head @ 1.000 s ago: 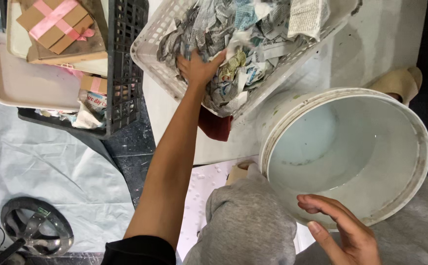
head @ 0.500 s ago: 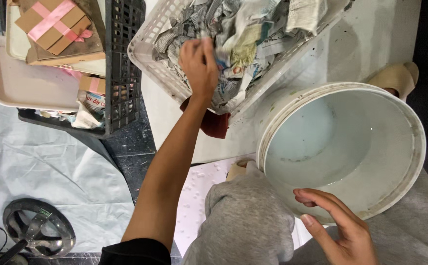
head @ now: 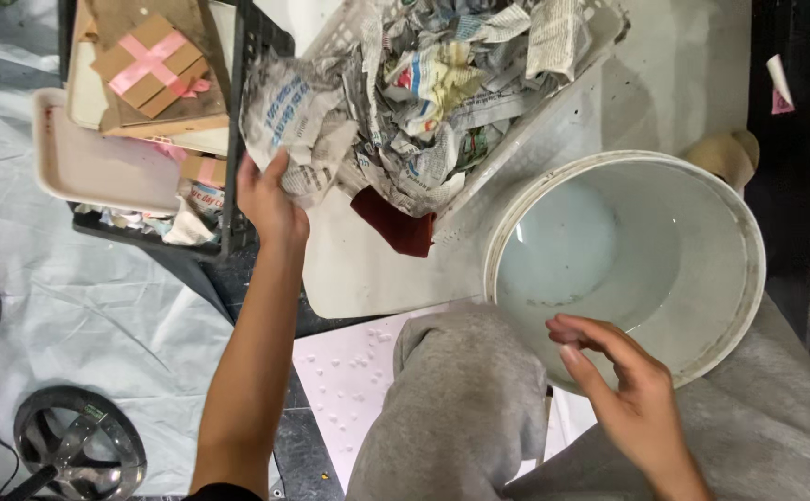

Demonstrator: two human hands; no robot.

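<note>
Now | left hand (head: pixel 270 206) grips newspaper sheet (head: pixel 298 121) at basket (head: pixel 331 42) edge | right hand (head: pixel 623 390) open over bucket (head: pixel 739 232) rim

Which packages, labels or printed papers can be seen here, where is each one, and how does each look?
Cardboard box: upper left, on the stack in the black crate; flat, brown, with a pink tape cross.
Crumpled newspaper sheet: gripped by the left hand at the basket's left edge; grey print.
Newspaper pile: fills the white basket, top centre; grey with coloured patches.
</note>
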